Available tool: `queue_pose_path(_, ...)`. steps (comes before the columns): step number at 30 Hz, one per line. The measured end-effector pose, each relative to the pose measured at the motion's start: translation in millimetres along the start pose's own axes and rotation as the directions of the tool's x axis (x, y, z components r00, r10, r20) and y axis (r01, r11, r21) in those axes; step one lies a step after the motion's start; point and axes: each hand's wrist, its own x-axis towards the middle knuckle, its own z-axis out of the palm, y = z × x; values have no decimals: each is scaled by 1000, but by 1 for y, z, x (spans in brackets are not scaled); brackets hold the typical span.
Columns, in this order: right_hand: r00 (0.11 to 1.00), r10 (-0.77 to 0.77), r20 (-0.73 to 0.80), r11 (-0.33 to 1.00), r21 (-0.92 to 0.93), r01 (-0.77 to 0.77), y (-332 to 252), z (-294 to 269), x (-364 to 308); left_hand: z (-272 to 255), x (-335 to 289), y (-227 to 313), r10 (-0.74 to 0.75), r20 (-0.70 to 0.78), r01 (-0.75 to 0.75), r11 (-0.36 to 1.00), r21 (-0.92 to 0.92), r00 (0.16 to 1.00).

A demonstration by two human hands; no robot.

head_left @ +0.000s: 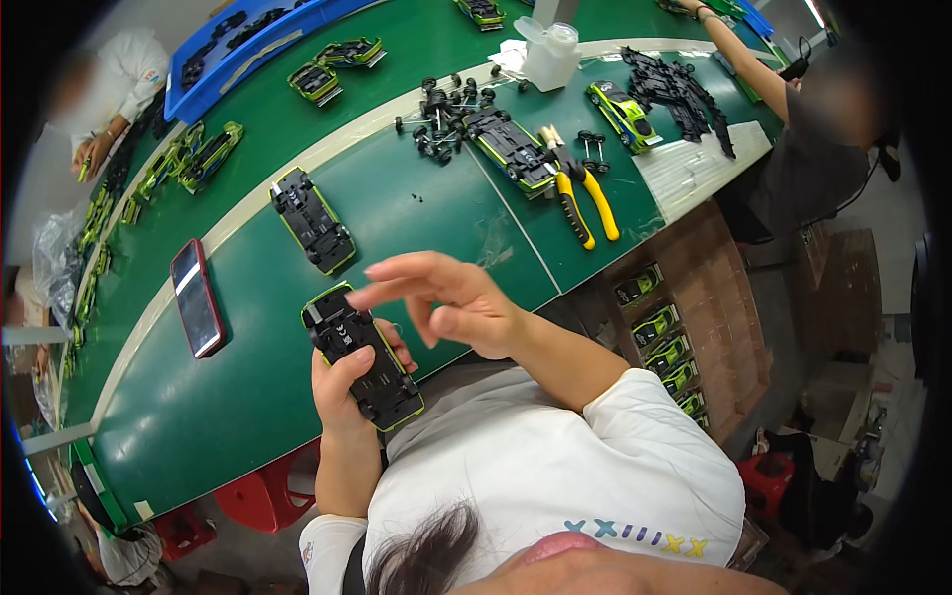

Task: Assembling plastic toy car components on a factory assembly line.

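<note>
My left hand (340,387) is wrapped round a toy car (385,389), its black underside up and a thin yellow-green edge round it. The thumb presses on the black base. Over the car's far end hovers my right hand (471,309), fingers bent and apart, with nothing seen in them. Whether its index fingertip touches the car I cannot tell. Just beyond lies another upturned toy car (313,220) on the green table (248,397). To its right, a third upturned car (509,147) lies beside cutting pliers (585,198) with yellow-and-black handles.
Wheel-and-axle sets (441,119) lie heaped near a white plastic bottle (550,55). Black chassis parts (679,94) are piled at the right. A red-cased phone (198,297) lies at the left. Finished-looking cars stand in a brown box (729,327). A blue bin (238,59) is at the back. Other people sit around.
</note>
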Motion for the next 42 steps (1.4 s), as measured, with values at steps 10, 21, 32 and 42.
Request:
queue_pose_path(10,993,23,-120,996,-81,-33,-7,11,-3,7,-4,-2,27,-33,-28,998,-53,999)
queue_pose_path(21,984,152,-89,958,-233,-168,-10,-5,-19,7,4,0,-38,18,40,997,-73,999)
queue_pose_path(32,977,-16,-214,988,-153,-18,1,0,-8,2,6,0,-59,-16,58,995,-77,998)
queue_pose_path(42,972,48,-232,990,-121,-78,5,8,0,-2,9,-4,-42,-26,39,996,-82,999)
